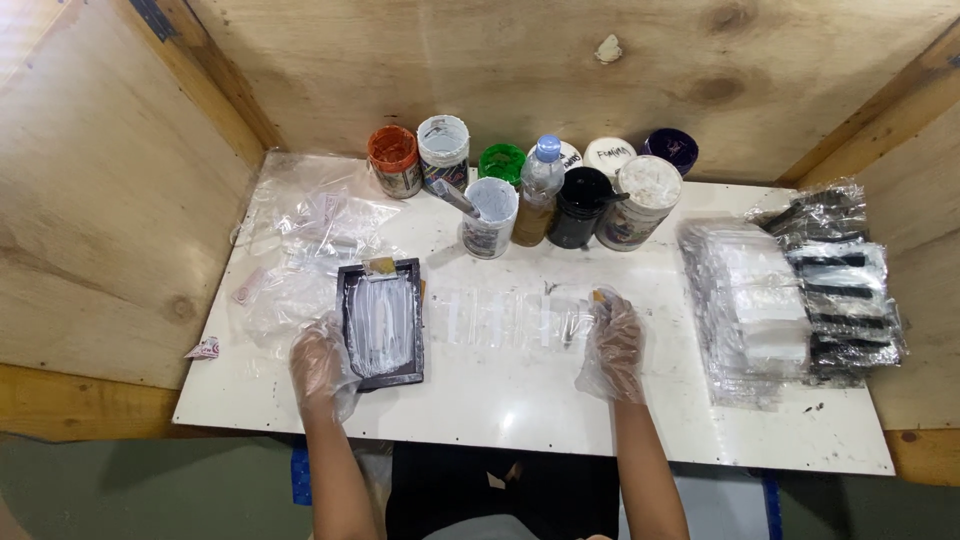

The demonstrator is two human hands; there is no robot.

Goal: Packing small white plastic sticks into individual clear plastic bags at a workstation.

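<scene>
While both hands wear thin clear plastic gloves, the left hand [322, 365] rests at the lower left corner of a dark rectangular frame [381, 322] lying flat on the white bench [520, 400], its grip curled against the frame's edge; whether the fingers clamp it or only touch it I cannot tell. The frame's inside is smeared with white streaks. At ten o'clock from it lies a heap of crumpled clear plastic bags [305, 225]. At three o'clock from the frame, a clear plastic sheet [510, 318] lies flat between the two hands. The right hand [612, 345] sits at the sheet's right end, its grip pressed together on a small stick-like tool [597, 297] at the fingertips. At twelve o'clock, along the wooden back wall, stands a row of paint jars [530, 185] with a plastic bottle [535, 192] among them. At three o'clock from the right hand lies a stack of clear packets [750, 310], and just beyond it, packets with black parts [845, 290].
</scene>
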